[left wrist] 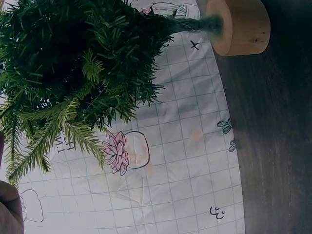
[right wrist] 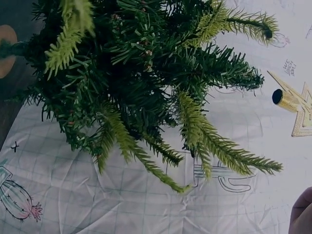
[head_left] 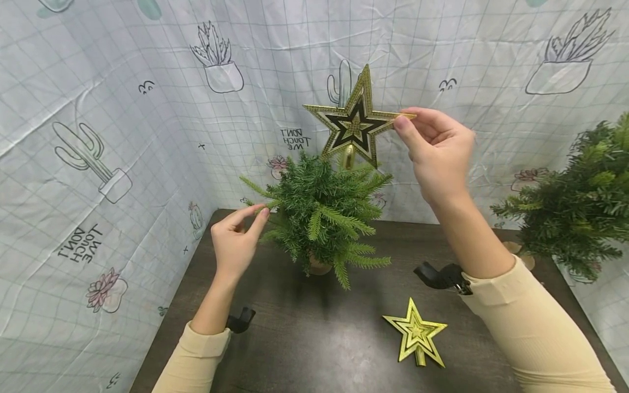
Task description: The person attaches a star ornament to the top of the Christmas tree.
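Observation:
A small artificial Christmas tree (head_left: 319,213) stands upright on its round wooden base (left wrist: 246,27). My left hand (head_left: 233,240) pinches the tip of a branch on its left side, thumb and forefinger together. My right hand (head_left: 444,150) holds a gold star tree topper (head_left: 355,124) by its right point, between thumb and fingers. The star is upright over the top of the tree, its tube pointing down. In the right wrist view the tube's hollow end (right wrist: 278,97) faces the topmost branches, with a gap between them.
A second gold star topper (head_left: 416,333) lies on the dark wooden table (head_left: 314,338), nearer the front. Another artificial tree (head_left: 580,196) stands at the right edge. A cactus-print cloth (head_left: 265,49) hangs behind and along the sides.

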`<state>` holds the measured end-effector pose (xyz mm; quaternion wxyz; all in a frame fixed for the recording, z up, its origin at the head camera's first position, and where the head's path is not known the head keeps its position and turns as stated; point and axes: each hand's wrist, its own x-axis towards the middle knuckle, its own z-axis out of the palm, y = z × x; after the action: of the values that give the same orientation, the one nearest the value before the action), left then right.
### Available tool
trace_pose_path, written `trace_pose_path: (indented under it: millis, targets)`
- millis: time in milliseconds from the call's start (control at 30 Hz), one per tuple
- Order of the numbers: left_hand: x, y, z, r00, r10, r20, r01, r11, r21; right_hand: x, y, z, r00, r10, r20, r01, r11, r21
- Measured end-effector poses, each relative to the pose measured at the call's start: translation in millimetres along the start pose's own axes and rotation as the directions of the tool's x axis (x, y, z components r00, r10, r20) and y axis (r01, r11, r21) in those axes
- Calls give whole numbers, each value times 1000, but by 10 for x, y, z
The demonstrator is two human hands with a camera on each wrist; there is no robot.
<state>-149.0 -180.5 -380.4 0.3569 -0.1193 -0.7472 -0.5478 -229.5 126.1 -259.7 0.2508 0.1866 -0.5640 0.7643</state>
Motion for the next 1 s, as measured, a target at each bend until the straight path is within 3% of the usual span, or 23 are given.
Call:
trace_pose_path:
  millis: [767,1000]
  targets:
    - [-3,-10,1,1000,16,-7,-16,1000,3,59,50,244,998,31,59,-29,999,-31]
    - [-5,-12,6,1000,16,-10,-16,1000,-1,57,67,287,995,51,88,-42,994,-98]
